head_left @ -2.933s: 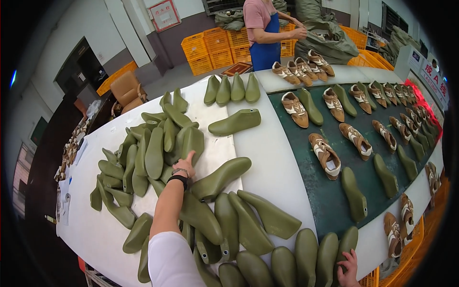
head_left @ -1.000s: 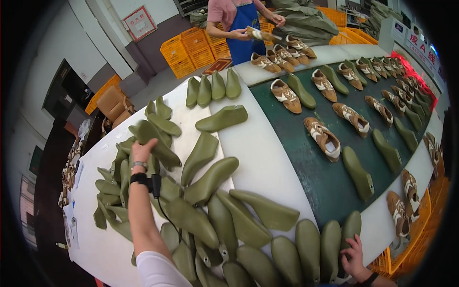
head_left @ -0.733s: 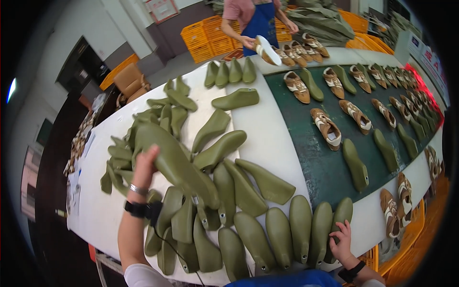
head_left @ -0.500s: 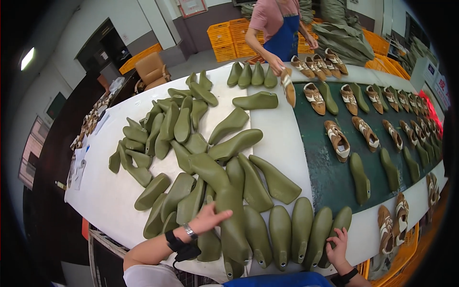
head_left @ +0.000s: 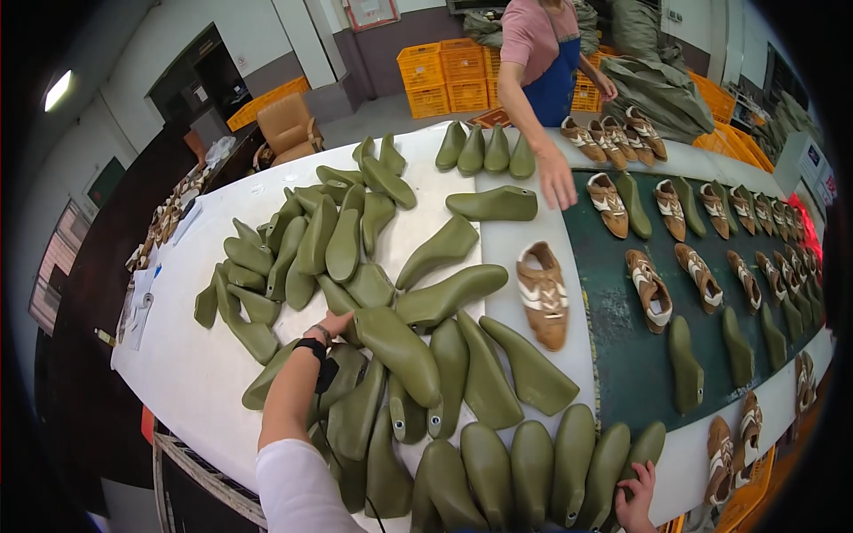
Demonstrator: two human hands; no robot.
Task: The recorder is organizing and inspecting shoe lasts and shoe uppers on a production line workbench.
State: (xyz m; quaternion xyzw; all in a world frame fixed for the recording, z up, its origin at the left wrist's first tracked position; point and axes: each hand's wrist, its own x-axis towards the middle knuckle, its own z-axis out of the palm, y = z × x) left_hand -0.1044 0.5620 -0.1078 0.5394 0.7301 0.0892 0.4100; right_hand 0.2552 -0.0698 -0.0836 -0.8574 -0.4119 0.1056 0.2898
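Note:
Green shoe lasts lie heaped over the white table. My left hand [head_left: 330,328] reaches into the heap and closes on the near-left end of one shoe last [head_left: 398,354]; part of its fingers is hidden behind it. Along the near edge more lasts [head_left: 533,471] stand side by side in a row. At that row's right end, my right hand [head_left: 636,499] rests against the outermost last [head_left: 643,451], fingers bent and apart. A single brown-and-white shoe [head_left: 543,298] lies on the table to the right of the heap.
A green mat [head_left: 577,258] holds rows of shoes and lasts on the right. Across the table a co-worker's hand [head_left: 557,178] hangs above the mat's corner. Orange crates [head_left: 444,75] are stacked behind. Several upright lasts [head_left: 484,151] line the far edge.
My left hand has left one last at the row's left end and moved up and left into the heap. The co-worker's shoe now lies on the table. My view has shifted slightly.

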